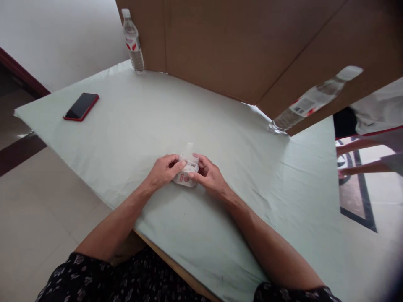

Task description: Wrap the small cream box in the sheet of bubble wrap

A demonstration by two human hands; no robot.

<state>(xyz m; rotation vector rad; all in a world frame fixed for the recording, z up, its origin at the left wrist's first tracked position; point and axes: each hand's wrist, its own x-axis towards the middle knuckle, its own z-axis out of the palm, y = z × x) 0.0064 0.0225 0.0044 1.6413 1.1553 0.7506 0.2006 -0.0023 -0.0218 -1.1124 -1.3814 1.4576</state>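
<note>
A small white packet with red print [187,173] lies on the pale green tablecloth [132,138] in the middle of the table. Both my hands grip it. My left hand [163,171] holds its left side, with the thumb pressed on top. My right hand [208,175] pinches its right side with curled fingers. A translucent flap of the packet sticks up between my hands.
A red-cased phone [81,106] lies at the far left. One water bottle [133,42] stands at the back against a brown cardboard screen [239,46], another bottle [311,100] at the right. Another person's legs [362,157] show at the right edge.
</note>
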